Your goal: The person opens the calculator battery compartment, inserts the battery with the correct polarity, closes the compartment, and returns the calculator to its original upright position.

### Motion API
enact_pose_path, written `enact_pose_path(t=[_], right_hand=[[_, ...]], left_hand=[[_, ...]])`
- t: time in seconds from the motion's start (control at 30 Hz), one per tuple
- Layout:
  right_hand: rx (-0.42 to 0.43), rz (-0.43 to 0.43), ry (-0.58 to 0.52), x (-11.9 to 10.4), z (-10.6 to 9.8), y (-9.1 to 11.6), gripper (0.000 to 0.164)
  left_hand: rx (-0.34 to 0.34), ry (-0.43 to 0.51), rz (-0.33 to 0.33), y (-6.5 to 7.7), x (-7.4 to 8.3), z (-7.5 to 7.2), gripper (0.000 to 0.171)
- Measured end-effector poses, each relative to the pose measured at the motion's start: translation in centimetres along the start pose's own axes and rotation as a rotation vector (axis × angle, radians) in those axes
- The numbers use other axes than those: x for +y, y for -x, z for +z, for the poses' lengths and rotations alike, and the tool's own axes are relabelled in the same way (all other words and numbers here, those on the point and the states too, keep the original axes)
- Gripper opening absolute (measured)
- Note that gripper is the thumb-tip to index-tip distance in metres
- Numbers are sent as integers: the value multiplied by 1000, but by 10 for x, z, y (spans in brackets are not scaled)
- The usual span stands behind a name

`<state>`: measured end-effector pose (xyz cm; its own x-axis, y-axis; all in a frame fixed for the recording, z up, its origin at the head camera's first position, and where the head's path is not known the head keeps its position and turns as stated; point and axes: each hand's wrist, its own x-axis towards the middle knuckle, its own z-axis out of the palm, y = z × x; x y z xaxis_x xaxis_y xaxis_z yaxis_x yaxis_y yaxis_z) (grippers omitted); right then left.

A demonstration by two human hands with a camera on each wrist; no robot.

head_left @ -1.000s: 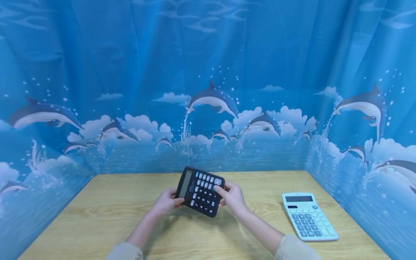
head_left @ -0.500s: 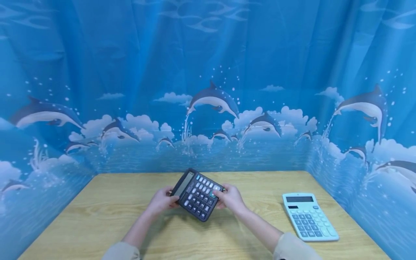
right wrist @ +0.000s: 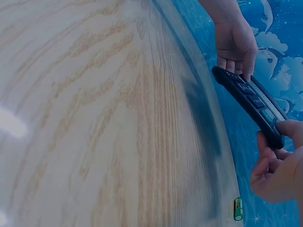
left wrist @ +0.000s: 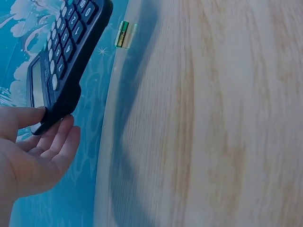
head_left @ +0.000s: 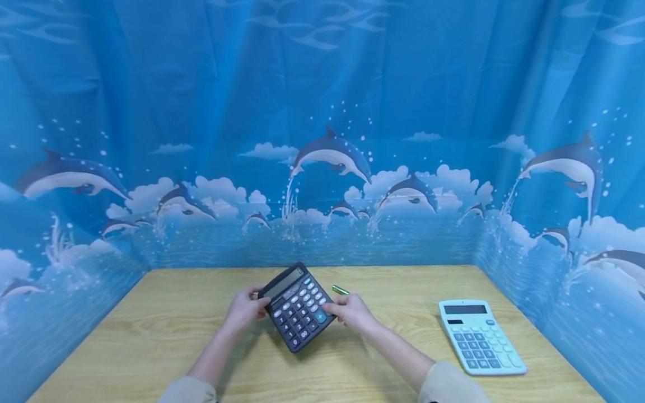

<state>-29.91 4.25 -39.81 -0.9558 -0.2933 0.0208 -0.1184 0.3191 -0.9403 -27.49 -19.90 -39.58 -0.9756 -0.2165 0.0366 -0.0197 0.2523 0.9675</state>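
Note:
Both hands hold a black calculator (head_left: 298, 313) above the table, its screen end turned to the upper left and its keys facing the head camera. My left hand (head_left: 246, 309) pinches the screen-end corner, thumb on the front and fingers behind. On the opposite edge, my right hand (head_left: 353, 312) grips beside the large green plus key, thumb on top. Just beyond the right hand lies a small green and gold battery (head_left: 340, 290). The left wrist view shows that battery (left wrist: 122, 34) on the tabletop, apart from the calculator. The calculator's back is hidden in the head view.
A pale blue calculator (head_left: 481, 337) lies face up on the right side of the wooden table (head_left: 166, 324). Behind and around the table hangs a blue curtain (head_left: 242, 112) printed with dolphins, close to the table's far edge.
The black calculator has turned clockwise and shifted slightly left and nearer, both hands moving with it. The battery has come into view beyond the right hand. The pale calculator stays in place.

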Motion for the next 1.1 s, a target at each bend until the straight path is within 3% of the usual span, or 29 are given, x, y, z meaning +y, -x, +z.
enact_pose_path(t=[0.2, 0.37, 0.5, 0.77, 0.93, 1.1], right_hand=[[-50, 70, -119, 3, 5, -2, 24], [-111, 146, -342, 4, 9, -3, 26], [-138, 167, -460, 1, 12, -5, 30], [-92, 103, -501, -6, 23, -8, 29], [-51, 78, -517, -8, 31, -13, 30], [-17, 81, -526, -7, 41, -18, 26]], left_hand=[[40, 31, -31, -4, 0, -3, 36], [86, 47, -31, -6, 4, -3, 33], [96, 57, -39, -7, 7, -4, 40], [86, 56, -29, -7, 9, -4, 42], [50, 92, -65, -4, 9, -3, 43], [40, 48, -79, -1, 9, -3, 35]])
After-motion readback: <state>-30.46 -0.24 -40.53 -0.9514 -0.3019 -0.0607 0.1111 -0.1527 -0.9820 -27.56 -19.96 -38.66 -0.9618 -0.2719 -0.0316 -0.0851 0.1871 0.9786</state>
